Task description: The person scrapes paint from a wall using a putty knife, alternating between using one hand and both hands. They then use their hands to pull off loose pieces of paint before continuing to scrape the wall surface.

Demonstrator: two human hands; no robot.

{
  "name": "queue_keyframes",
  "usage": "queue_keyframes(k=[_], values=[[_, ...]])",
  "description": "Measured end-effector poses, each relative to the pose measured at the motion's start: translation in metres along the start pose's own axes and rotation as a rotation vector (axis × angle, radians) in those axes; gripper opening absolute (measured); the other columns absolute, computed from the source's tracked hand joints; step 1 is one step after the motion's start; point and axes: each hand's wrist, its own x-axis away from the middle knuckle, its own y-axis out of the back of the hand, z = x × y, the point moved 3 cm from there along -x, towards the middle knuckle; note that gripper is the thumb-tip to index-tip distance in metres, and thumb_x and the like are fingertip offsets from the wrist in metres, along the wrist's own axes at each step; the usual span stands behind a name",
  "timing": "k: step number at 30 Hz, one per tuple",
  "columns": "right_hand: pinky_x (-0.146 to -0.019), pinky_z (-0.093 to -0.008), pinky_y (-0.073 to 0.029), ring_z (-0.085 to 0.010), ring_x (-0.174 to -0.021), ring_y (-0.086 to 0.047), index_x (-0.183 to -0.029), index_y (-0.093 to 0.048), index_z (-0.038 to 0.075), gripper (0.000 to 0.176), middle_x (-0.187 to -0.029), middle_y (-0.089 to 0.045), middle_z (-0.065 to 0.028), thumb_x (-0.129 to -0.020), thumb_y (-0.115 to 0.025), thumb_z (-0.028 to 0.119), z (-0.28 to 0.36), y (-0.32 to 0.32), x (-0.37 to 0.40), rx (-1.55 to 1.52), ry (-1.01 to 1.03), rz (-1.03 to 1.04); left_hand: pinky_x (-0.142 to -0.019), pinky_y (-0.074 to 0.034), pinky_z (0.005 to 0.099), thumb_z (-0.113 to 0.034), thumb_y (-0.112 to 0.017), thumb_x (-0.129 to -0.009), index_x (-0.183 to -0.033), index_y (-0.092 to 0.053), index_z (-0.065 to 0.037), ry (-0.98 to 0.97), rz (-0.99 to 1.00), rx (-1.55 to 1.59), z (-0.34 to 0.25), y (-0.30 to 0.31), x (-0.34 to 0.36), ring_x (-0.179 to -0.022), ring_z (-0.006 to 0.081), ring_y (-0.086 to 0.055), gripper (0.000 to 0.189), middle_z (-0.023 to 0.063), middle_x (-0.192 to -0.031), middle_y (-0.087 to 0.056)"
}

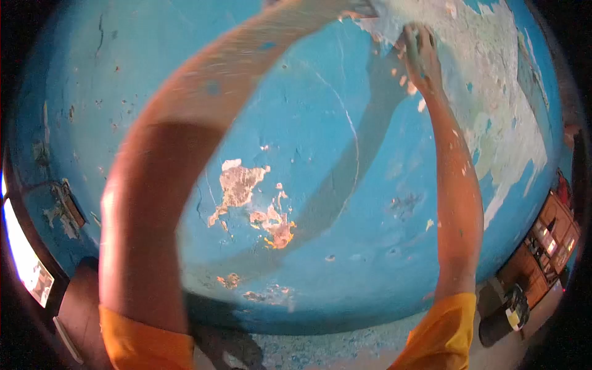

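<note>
My left arm reaches up across a blue painted wall (290,154). My left hand (346,7) is blurred and partly cut off by the top edge, beside a peeled patch (487,80) of bare pale plaster. A small dark flat piece (368,8) shows by its fingers. My right hand (423,58) is at the left border of that patch with its fingers bent and closed against the wall; what they hold, if anything, is hidden. Loose paint flakes (404,81) show just below its fingers. Specks of paint dot both forearms.
Smaller peeled spots (239,185) and a long thin crack (351,123) mark the wall. A wooden cabinet (536,259) with things on it stands at the lower right. At the left edge is a bright opening (24,246). Debris lies along the wall's foot (308,350).
</note>
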Motion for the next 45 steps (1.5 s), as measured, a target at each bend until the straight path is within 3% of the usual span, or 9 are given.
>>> queue_keyframes(k=[3, 14, 17, 20, 28, 35, 37, 40, 45], values=[[-0.103, -0.0498, -0.034, -0.0450, -0.129, -0.035, -0.127, -0.049, 0.016, 0.050, -0.136, -0.039, -0.0255, -0.091, -0.050, 0.051, -0.004, -0.005, 0.000, 0.139, 0.288, -0.092, -0.077, -0.056, 0.0382, -0.015, -0.052, -0.089, -0.108, -0.063, 0.001, 0.138, 0.029, 0.244, -0.017, -0.010, -0.014, -0.095, 0.0302, -0.067, 0.027, 0.0184, -0.102, -0.067], [-0.110, -0.0516, -0.025, -0.0464, -0.139, -0.015, -0.137, -0.041, 0.006, 0.076, -0.147, -0.021, -0.0321, -0.087, -0.042, 0.063, 0.013, -0.011, 0.001, 0.131, -0.036, -0.023, -0.078, -0.055, 0.0432, -0.015, -0.047, -0.090, -0.097, -0.067, 0.000, 0.212, -0.101, 0.222, 0.028, 0.001, -0.006, -0.097, 0.0328, -0.066, 0.026, 0.0204, -0.102, -0.066], [-0.110, -0.0522, -0.023, -0.0466, -0.139, -0.016, -0.141, -0.038, 0.008, 0.079, -0.147, -0.020, -0.0329, -0.087, -0.041, 0.065, 0.009, -0.007, 0.002, 0.126, -0.024, -0.012, -0.080, -0.054, 0.0432, -0.015, -0.046, -0.090, -0.098, -0.067, 0.000, 0.346, -0.160, 0.322, 0.020, 0.000, -0.012, -0.098, 0.0333, -0.065, 0.027, 0.0208, -0.104, -0.066], [-0.110, -0.0526, -0.023, -0.0478, -0.138, -0.018, -0.139, -0.041, 0.010, 0.077, -0.145, -0.022, -0.0342, -0.086, -0.042, 0.066, -0.004, -0.008, 0.003, 0.110, 0.013, -0.053, -0.074, -0.057, 0.0424, -0.027, -0.050, -0.094, -0.128, -0.053, -0.018, 0.161, -0.149, 0.216, 0.014, -0.004, 0.042, -0.086, 0.0319, -0.068, 0.035, 0.0156, -0.095, -0.068], [-0.107, -0.0544, -0.025, -0.0493, -0.133, -0.025, -0.134, -0.044, 0.013, 0.066, -0.130, -0.040, -0.0346, -0.088, -0.046, 0.061, 0.007, -0.011, 0.002, 0.056, 0.007, -0.034, -0.081, -0.054, 0.0430, -0.015, -0.047, -0.090, -0.098, -0.067, 0.000, 0.360, -0.049, 0.416, 0.011, 0.000, 0.030, -0.099, 0.0347, -0.065, 0.026, 0.0213, -0.104, -0.066], [-0.109, -0.0575, -0.018, -0.0534, -0.134, -0.019, -0.118, -0.050, 0.017, 0.051, -0.139, -0.034, -0.0352, -0.090, -0.043, 0.059, 0.022, -0.014, -0.001, 0.083, -0.049, -0.062, -0.074, -0.056, 0.0430, -0.019, -0.055, -0.089, -0.107, -0.063, 0.000, 0.264, -0.040, 0.210, 0.014, 0.005, 0.030, -0.091, 0.0358, -0.067, 0.027, 0.0229, -0.094, -0.067], [-0.108, -0.0584, -0.018, -0.0543, -0.134, -0.020, -0.121, -0.050, 0.019, 0.053, -0.139, -0.034, -0.0336, -0.090, -0.042, 0.061, 0.024, -0.014, -0.001, 0.086, -0.074, 0.014, -0.074, -0.056, 0.0438, -0.020, -0.052, -0.091, -0.109, -0.062, 0.001, 0.140, -0.308, 0.427, 0.014, 0.015, 0.012, -0.091, 0.0354, -0.067, 0.029, 0.0223, -0.094, -0.067], [-0.106, -0.0548, -0.027, -0.0513, -0.130, -0.030, -0.139, -0.037, 0.004, 0.079, -0.134, -0.040, -0.0307, -0.087, -0.041, 0.064, 0.023, -0.013, -0.002, 0.158, 0.146, -0.057, -0.078, -0.054, 0.0440, -0.019, -0.048, -0.091, -0.104, -0.065, -0.001, 0.326, -0.098, 0.467, 0.004, -0.001, -0.004, -0.096, 0.0349, -0.066, 0.028, 0.0214, -0.101, -0.066], [-0.102, -0.0537, -0.032, -0.0457, -0.127, -0.037, -0.141, -0.032, -0.002, 0.088, -0.126, -0.045, -0.0284, -0.085, -0.043, 0.066, 0.008, 0.002, 0.001, 0.002, -0.080, 0.037, -0.082, -0.053, 0.0436, -0.016, -0.048, -0.090, -0.096, -0.066, 0.002, 0.330, -0.105, 0.329, 0.012, -0.018, 0.010, -0.099, 0.0365, -0.065, 0.027, 0.0219, -0.105, -0.066]])
